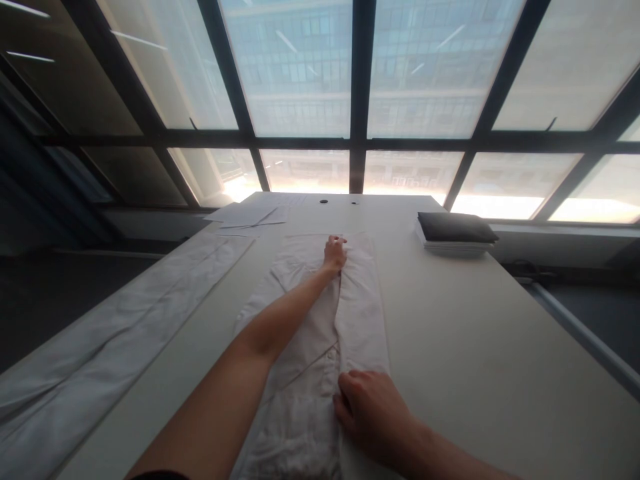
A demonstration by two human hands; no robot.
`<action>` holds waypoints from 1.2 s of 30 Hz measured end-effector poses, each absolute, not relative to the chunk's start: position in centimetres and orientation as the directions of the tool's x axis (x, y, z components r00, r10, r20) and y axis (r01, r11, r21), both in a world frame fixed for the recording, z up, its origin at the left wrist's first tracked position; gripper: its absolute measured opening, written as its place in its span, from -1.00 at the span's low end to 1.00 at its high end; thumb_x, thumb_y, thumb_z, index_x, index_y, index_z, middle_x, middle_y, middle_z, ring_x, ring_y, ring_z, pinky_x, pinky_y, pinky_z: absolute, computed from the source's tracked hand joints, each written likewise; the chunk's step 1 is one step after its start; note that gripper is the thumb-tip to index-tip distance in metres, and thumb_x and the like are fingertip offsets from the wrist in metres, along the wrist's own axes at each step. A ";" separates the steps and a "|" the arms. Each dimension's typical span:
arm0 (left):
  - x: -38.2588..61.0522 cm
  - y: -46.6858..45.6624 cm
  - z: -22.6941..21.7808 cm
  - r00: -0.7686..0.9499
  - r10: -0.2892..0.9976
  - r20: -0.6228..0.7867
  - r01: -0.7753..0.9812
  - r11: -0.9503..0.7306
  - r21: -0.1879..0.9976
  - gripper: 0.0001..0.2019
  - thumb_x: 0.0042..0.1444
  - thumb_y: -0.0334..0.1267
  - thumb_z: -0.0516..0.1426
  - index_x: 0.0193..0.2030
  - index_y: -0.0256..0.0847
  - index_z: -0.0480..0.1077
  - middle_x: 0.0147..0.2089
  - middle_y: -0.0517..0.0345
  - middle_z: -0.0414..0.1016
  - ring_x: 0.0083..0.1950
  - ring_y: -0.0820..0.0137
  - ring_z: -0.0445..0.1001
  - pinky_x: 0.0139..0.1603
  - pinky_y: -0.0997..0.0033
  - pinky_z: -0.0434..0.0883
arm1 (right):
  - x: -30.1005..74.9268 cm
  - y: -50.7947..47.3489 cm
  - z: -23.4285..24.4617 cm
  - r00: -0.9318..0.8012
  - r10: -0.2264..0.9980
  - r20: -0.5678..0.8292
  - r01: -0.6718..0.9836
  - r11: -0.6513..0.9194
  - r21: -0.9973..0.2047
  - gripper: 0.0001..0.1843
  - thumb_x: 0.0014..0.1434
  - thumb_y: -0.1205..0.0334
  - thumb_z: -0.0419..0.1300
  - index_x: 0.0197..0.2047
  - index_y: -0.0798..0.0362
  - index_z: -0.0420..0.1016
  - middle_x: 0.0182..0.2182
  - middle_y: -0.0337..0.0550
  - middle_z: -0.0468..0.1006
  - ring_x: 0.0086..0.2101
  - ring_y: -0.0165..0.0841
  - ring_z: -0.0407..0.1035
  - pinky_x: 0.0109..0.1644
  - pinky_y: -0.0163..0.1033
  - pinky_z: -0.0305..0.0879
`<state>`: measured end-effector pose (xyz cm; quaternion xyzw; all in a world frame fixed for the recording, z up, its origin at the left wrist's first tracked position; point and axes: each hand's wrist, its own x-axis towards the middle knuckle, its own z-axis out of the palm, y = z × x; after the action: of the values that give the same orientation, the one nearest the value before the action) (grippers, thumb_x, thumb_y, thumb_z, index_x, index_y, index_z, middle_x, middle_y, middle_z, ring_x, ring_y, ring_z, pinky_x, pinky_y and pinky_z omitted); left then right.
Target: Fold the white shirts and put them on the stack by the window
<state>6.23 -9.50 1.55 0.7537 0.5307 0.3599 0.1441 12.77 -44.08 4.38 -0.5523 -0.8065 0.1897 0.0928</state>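
A white garment with small buttons lies lengthwise on the white table, its right side folded inward in a long strip. My left hand reaches to the far part of the garment, fingers curled together on the inner edge of that strip. Nearer to me, my right hand is closed on the same edge, thumb and fingers pinching the cloth. The garment's near end looks wrinkled and runs out of view at the bottom.
Another white cloth is spread along the table's left side. Loose paper sheets lie at the far left. A black folded item rests on a white stack at the right edge. Windows stand beyond the table.
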 end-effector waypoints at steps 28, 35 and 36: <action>3.4 -28.9 2.3 0.945 0.266 0.188 0.229 -0.953 0.197 -0.38 0.43 0.00 -0.09 0.47 -0.37 0.05 0.49 -0.12 0.11 0.52 0.17 -0.02 0.50 0.15 -0.04 | 23.3 -18.3 0.1 -0.391 0.919 0.047 0.897 0.392 -0.203 -0.32 0.45 -0.02 -0.23 0.50 0.12 0.00 0.47 0.04 -0.08 0.44 -0.17 -0.22 0.44 0.19 -0.22; 3.2 -29.0 2.2 0.946 0.286 0.154 0.249 -0.943 0.221 -0.37 0.43 0.02 -0.09 0.49 -0.34 0.03 0.51 -0.08 0.04 0.53 0.19 -0.05 0.52 0.13 -0.06 | 25.8 -10.9 -0.7 -0.141 0.990 0.020 0.983 0.142 -0.118 -0.34 0.42 0.07 -0.27 0.50 0.12 -0.04 0.48 0.01 -0.09 0.43 -0.16 -0.19 0.43 0.24 -0.20; 3.2 -29.0 2.2 0.946 0.285 0.153 0.248 -0.943 0.222 -0.37 0.43 0.02 -0.09 0.48 -0.34 0.04 0.51 -0.07 0.04 0.54 0.19 -0.06 0.52 0.13 -0.07 | 26.3 -10.0 -0.7 -0.114 0.993 0.011 0.987 0.115 -0.115 -0.33 0.42 0.08 -0.27 0.50 0.13 -0.04 0.48 0.01 -0.10 0.43 -0.15 -0.20 0.43 0.25 -0.20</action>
<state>3.21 -29.03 2.20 0.9813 0.1359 0.0917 0.1007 26.26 -10.00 -0.69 -0.6641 -0.7454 0.0395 0.0425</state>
